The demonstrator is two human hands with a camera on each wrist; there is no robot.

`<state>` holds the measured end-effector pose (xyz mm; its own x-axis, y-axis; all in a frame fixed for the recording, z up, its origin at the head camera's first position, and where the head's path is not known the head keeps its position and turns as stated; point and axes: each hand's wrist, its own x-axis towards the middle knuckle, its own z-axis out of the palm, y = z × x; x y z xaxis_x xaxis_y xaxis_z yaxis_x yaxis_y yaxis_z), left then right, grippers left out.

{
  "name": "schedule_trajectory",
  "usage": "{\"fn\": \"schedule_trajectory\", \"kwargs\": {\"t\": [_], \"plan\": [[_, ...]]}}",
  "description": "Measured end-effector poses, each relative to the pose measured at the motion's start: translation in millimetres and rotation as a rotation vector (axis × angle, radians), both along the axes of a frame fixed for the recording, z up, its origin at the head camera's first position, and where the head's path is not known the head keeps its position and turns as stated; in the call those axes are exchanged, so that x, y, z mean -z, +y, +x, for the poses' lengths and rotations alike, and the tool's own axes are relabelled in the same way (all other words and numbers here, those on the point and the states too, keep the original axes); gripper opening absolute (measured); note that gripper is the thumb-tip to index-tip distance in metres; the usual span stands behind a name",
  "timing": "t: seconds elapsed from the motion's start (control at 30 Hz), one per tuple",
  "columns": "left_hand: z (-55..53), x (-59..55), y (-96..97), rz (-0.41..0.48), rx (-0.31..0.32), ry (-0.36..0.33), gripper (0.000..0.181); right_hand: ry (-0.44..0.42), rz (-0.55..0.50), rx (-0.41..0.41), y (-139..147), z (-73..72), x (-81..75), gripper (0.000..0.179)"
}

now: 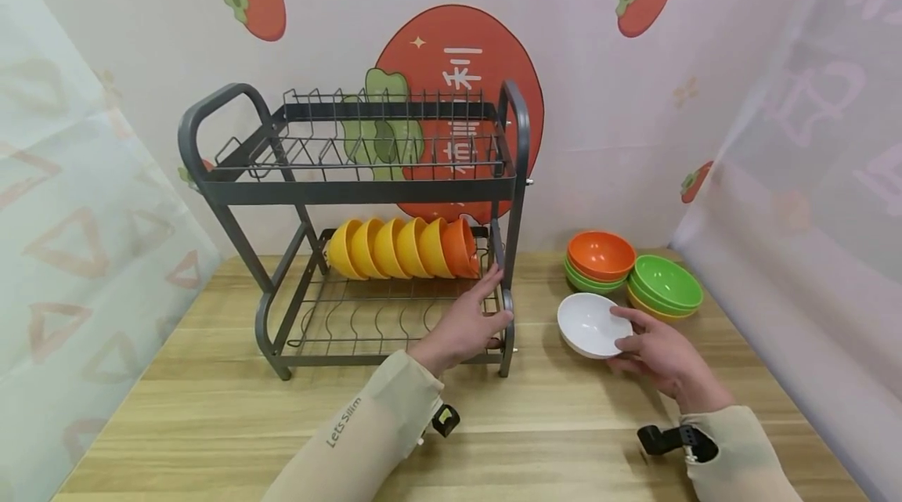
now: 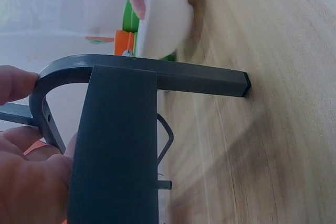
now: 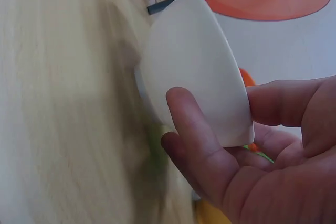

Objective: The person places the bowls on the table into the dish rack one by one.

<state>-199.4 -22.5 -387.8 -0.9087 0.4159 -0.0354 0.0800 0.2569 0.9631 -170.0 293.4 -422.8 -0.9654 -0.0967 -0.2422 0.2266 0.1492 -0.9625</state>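
Right hand (image 1: pixel 658 357) is seen from the head camera gripping a white bowl (image 1: pixel 588 323) by its near rim, the bowl tilted so that its hollow faces up and toward the person, close above the wooden table (image 1: pixel 211 416). Just behind it two stacks of bowls are set: one with an orange bowl (image 1: pixel 600 254) on top, the other with a green bowl (image 1: pixel 665 283) on top. The dish rack (image 1: pixel 352 196) lies to the left of the white bowl, and the left hand (image 1: pixel 468 322) is the nearer one to it, laid against the rack's right front post with fingers fairly straight. A row of yellow and orange bowls (image 1: pixel 402 248) is stood on edge on the lower shelf.

From the left wrist, the dark post (image 2: pixel 115 145) is seen touched by the fingers (image 2: pixel 26 182); a full grasp cannot be made out.

From the right wrist, the white bowl (image 3: pixel 197 95) is pinched between thumb and fingers (image 3: pixel 199 145) curled around its rim.
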Motion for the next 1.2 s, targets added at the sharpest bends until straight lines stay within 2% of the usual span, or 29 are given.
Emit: {"fn": "schedule_trajectory", "kwargs": {"t": [0.33, 0.5, 0.57, 0.67, 0.8, 0.87, 0.97, 1.03, 1.1, 1.2], "plan": [[0.3, -0.7, 0.6, -0.007, 0.007, 0.007, 0.071, 0.055, -0.086, -0.039, -14.3, 11.2, -22.8, 0.067], [2.0, 1.4, 1.0, -0.081, -0.011, 0.013, 0.07, 0.103, -0.154, -0.1, -30.2, 24.4, -42.1, 0.066], [4.1, 0.7, -0.7, -0.072, -0.006, -0.001, 0.071, 0.119, -0.182, -0.128, -38.3, 28.9, -49.1, 0.066], [10.0, -6.8, -6.6, 0.011, -0.029, -0.027, 0.073, 0.13, -0.198, -0.157, -50.6, 34.4, -57.2, 0.065], [22.0, -23.6, -18.6, 0.153, -0.063, -0.086, 0.071, 0.129, -0.196, -0.183, -66.5, 40.4, -64.9, 0.064], [28.3, -29.7, -25.1, 0.197, -0.031, -0.139, 0.071, 0.134, -0.21, -0.2, -74.8, 42.9, -67.6, 0.065], [37.8, -34.3, -34.5, 0.255, 0.066, -0.231, 0.074, 0.141, -0.255, -0.226, -88.4, 45.8, -70.5, 0.065], [43.1, -35.0, -40.0, 0.302, 0.116, -0.268, 0.076, 0.146, -0.289, -0.245, -97.6, 46.7, -71.5, 0.066], [46.6, -34.9, -44.7, 0.35, 0.138, -0.272, 0.077, 0.142, -0.318, -0.256, -106.0, 47.0, -72.0, 0.066], [48.9, -34.3, -51.3, 0.394, 0.128, -0.261, 0.077, 0.128, -0.34, -0.256, -116.1, 46.8, -72.4, 0.065]]}}
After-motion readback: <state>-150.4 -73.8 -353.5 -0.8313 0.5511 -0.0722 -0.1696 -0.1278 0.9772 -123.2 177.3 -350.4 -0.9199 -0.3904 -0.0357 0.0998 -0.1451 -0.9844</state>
